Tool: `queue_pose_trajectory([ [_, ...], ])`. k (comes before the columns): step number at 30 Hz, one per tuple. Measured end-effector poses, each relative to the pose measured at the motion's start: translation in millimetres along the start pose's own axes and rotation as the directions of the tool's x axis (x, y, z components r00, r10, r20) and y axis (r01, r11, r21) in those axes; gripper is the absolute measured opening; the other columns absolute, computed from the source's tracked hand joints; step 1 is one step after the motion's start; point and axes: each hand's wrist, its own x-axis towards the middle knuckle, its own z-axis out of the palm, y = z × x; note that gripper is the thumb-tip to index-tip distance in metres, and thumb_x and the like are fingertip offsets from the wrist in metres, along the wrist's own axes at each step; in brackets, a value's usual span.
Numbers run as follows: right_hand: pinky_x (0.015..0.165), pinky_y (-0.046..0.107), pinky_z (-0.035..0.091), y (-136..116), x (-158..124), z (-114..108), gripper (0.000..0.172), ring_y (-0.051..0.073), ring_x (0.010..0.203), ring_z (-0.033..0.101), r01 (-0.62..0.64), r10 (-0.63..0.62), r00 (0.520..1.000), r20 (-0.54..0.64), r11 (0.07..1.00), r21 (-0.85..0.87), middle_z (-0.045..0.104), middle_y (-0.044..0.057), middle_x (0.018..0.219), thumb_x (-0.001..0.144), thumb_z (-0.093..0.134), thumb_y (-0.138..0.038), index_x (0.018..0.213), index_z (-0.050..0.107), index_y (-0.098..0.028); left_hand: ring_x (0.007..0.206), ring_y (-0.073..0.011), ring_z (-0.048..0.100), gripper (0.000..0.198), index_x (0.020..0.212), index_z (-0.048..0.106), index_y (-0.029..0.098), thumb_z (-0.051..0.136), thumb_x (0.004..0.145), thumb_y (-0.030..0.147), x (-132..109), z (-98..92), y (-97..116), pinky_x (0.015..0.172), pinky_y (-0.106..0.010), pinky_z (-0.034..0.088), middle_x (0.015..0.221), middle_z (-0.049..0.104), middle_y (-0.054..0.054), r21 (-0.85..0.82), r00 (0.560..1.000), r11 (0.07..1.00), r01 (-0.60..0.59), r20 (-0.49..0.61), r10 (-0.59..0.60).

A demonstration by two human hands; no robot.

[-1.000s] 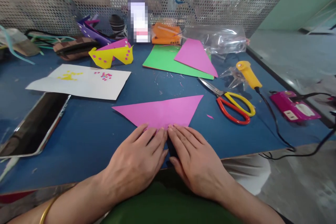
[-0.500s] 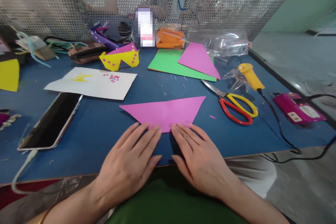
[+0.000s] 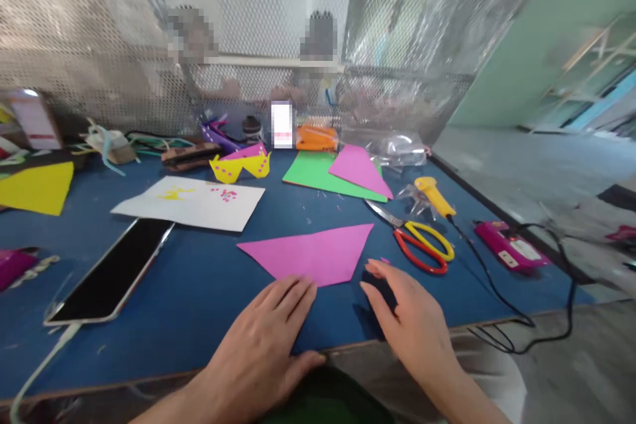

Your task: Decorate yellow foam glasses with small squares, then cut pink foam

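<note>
A pink foam or paper sheet (image 3: pixel 308 253), cut with slanted ends, lies flat on the blue table in front of me. My left hand (image 3: pixel 263 321) rests with outstretched fingers on its near edge. To the right of the sheet, my right hand (image 3: pixel 410 311) is apart from it, thumb and curved fingers separated with nothing between them. Scissors (image 3: pixel 420 245) with one red and one yellow handle lie just beyond my right hand. A small pink scrap (image 3: pixel 385 260) sits close to its fingertips.
A white sheet (image 3: pixel 199 205) with yellow and pink bits and a charging phone (image 3: pixel 114 271) lie left. Behind are a yellow mask (image 3: pixel 241 167), green sheets (image 3: pixel 308 175) and another pink piece (image 3: pixel 358 169). A yellow glue gun (image 3: pixel 434 196) and magenta power strip (image 3: pixel 509 246) are at right.
My right hand has lifted off the pink sheet and moved right, its fingers curving. My left hand stays on the near edge. The camera view has tilted upward.
</note>
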Motion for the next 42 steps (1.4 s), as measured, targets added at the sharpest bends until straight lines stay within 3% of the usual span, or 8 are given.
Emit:
queue_pose_trajectory([
  [6,0.067,0.036,0.055,3.3,30.1,27.8,0.047,0.023,0.075,0.067,-0.246,0.238,0.967,0.096,0.966,0.079,0.069,0.006,0.093,0.081,0.067,-0.048,0.115,0.057,-0.017,0.104,-0.027,0.064,0.032,0.115,0.067,0.021,0.057,0.089,0.035,38.6,-11.2,-12.7,0.09,-0.041,0.051,0.116,0.07,-0.009,-0.144,0.968,0.959,0.243,0.098,-0.23],
  [10,0.075,0.04,0.051,-5.2,34.0,32.1,0.057,0.028,0.086,0.064,-0.282,0.273,0.955,0.114,0.956,0.075,0.066,0.009,0.096,0.077,0.069,-0.048,0.122,0.055,-0.015,0.121,-0.0352,0.051,0.065,0.125,0.059,0.013,0.073,0.069,0.043,82.0,-18.2,-31.0,0.103,-0.048,0.037,0.128,0.06,-0.017,-0.164,0.939,0.925,0.343,0.072,-0.336],
  [13,0.077,0.042,0.048,-9.5,31.7,31.5,0.057,0.031,0.089,0.062,-0.301,0.289,0.95,0.115,0.949,0.099,0.065,0.01,0.098,0.077,0.068,-0.045,0.124,0.055,-0.014,0.107,-0.039,0.057,0.066,0.103,0.067,0.013,0.078,0.055,0.056,99.3,-17.0,-43.4,0.093,-0.051,0.041,0.11,0.065,-0.018,-0.183,0.923,0.905,0.384,0.096,-0.372],
  [24,0.082,0.044,0.045,-3.3,30.0,27.4,0.07,0.03,0.088,0.061,-0.421,0.4,0.907,0.132,0.864,0.277,0.067,0.009,0.1,0.067,0.073,-0.047,0.127,0.054,-0.016,0.087,-0.0304,0.066,0.069,0.111,0.061,0.015,0.081,0.051,0.042,91.6,-7.6,-53.3,0.066,-0.033,0.043,0.092,0.072,-0.008,-0.511,0.874,0.711,0.484,0.24,-0.422],
  [28,0.084,0.042,0.047,1.4,34.7,23.8,0.087,0.027,0.089,0.064,-0.514,0.502,0.851,0.155,0.736,0.44,0.064,0.015,0.118,0.064,0.072,-0.053,0.137,0.043,-0.013,0.085,-0.0279,0.068,0.034,0.081,0.072,0.018,0.075,0.061,0.045,95.1,-9.2,-58.3,0.066,-0.031,0.045,0.084,0.074,-0.005,-0.673,0.877,0.565,0.477,0.324,-0.354],
  [35,0.059,0.027,0.047,-12.5,66.4,16.5,0.036,0.018,0.069,0.066,-0.58,0.317,0.814,0.487,0.47,0.665,0.071,0.005,0.077,0.066,0.077,-0.042,0.087,0.069,-0.015,0.075,-0.0285,0.072,0.048,0.096,0.075,0.015,0.077,0.059,0.046,101.2,-22.6,-73.9,0.064,-0.036,0.054,0.085,0.078,-0.009,-0.811,0.814,0.224,0.541,0.437,-0.383],
  [39,0.053,0.024,0.047,-19.6,100.1,29.4,0.024,0.012,0.059,0.059,-0.628,0.237,0.775,0.585,0.39,0.674,0.066,0.001,0.073,0.075,0.078,-0.032,0.084,0.068,-0.012,0.08,-0.0334,0.071,0.04,0.086,0.076,0.015,0.081,0.057,0.043,103.6,-26.8,-84.6,0.072,-0.043,0.054,0.081,0.076,-0.011,-0.835,0.792,0.231,0.499,0.332,-0.512],
  [42,0.075,0.036,0.056,-14.9,135.8,41.5,0.027,0.018,0.088,0.065,-0.637,0.308,0.771,0.558,0.337,0.693,0.066,0.006,0.109,0.092,0.061,-0.033,0.113,0.062,-0.015,0.119,-0.0344,0.056,0.052,0.112,0.068,0.018,0.076,0.066,0.042,105.2,-28.4,-95.8,0.1,-0.046,0.041,0.12,0.068,-0.014,-0.85,0.699,0.344,0.399,0.04,-0.714],
])
